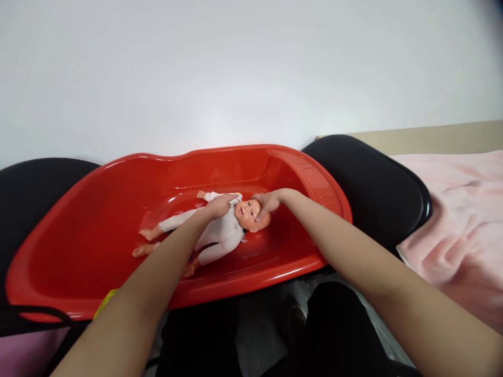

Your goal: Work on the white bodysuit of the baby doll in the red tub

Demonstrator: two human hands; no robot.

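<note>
Red tub (98,230): a long plastic baby bath lying crosswise, all round and beneath both hands; it rests across two black chair seats (377,183), one beyond the right hand, the other out past the left.

Pink blanket (459,220): spread on a surface well off to the right of the right hand, rumpled, touching nothing in the tub.

Baby doll (220,235): on its back on the tub floor, in white clothes, head under the right hand, feet pointing away to the left of the left hand. The tub floor around it looks dry, though I cannot be sure.

Step in hand: by my reading, the doll is being steadied in the tub, head supported, chest held.

Next move: I would judge it calls for the head to stay cradled while the other hand is freed, so that the doll does not roll or slide.

Left hand (220,205): laid flat over the doll's chest and near shoulder, fingers (231,197) loosely curled on the white cloth, pressing more than gripping.

Right hand (267,203): cupped round the crown and side of the doll's head, fingers partly closed on it, the thumb lying along the cheek.
</note>
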